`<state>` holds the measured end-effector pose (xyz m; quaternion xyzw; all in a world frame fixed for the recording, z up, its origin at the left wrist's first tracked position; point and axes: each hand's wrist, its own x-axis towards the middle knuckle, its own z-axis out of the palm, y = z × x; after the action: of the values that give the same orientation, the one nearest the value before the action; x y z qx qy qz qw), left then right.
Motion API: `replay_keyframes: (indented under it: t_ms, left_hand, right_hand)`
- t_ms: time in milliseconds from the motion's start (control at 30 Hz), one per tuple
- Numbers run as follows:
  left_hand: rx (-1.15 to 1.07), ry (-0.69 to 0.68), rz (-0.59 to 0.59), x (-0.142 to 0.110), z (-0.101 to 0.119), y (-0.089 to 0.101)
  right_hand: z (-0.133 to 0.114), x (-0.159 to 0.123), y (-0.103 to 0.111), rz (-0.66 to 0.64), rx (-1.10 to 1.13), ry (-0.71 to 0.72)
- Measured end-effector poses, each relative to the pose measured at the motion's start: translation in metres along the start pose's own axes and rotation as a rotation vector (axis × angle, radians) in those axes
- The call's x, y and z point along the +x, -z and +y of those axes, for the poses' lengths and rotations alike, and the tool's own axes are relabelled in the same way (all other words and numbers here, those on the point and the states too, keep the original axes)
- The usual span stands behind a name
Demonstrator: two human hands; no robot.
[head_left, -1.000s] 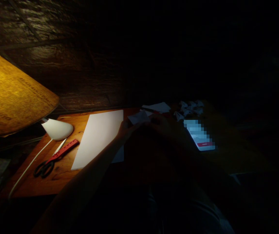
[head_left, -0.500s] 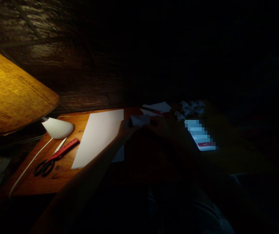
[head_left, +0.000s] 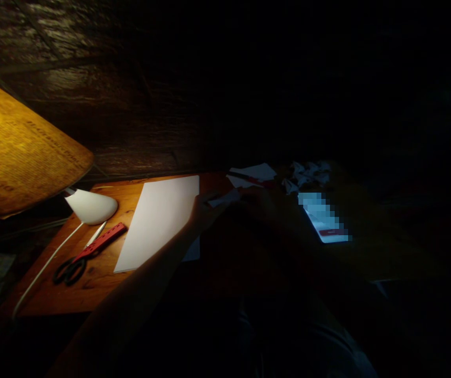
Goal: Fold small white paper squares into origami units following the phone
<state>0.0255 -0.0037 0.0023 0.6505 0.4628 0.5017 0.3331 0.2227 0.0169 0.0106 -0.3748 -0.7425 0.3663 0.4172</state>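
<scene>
A small folded piece of white paper (head_left: 225,198) is held between my two hands above the middle of the table. My left hand (head_left: 202,207) closes on its left side, lit faintly from the lamp. On its right side is my right hand (head_left: 255,201), deep in shadow, with its fingers pinched at the paper's edge. A stack of white paper sheets (head_left: 162,215) lies just left of my hands, partly covered by my left forearm. Behind my hands lie smaller paper pieces (head_left: 259,171) with a dark and red slender tool (head_left: 249,179) across them.
At the left stand a lamp with a yellow shade (head_left: 24,152) and white base (head_left: 93,206), its cord (head_left: 44,268) running forward. Scissors (head_left: 70,270), a red slotted strip (head_left: 103,241) and a white pointed object (head_left: 96,233) lie nearby. Right are a lit phone (head_left: 323,218) and several folded papers (head_left: 310,174).
Between my hands the paper has tilted and now shows as a narrower strip, lower than before. Both hands keep hold of it in nearly the same place.
</scene>
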Motion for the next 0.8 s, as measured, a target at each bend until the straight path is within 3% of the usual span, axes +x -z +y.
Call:
replay_keyframes:
  t_ms: [133, 333, 800]
  left_hand:
    - [-0.089, 0.119, 0.040, 0.0015, -0.0077, -0.0020]
    - [-0.150, 0.049, 0.116, 0.0053, -0.0082, -0.0017]
    - [-0.148, -0.009, 0.230, 0.0034, -0.0039, -0.0080]
  right_hand:
    - [-0.0025, 0.0001, -0.0010, 0.038, -0.045, -0.027]
    - [-0.0024, 0.0016, -0.0024, 0.117, -0.046, 0.002]
    - [-0.0052, 0.0005, -0.0095, 0.155, -0.012, 0.045]
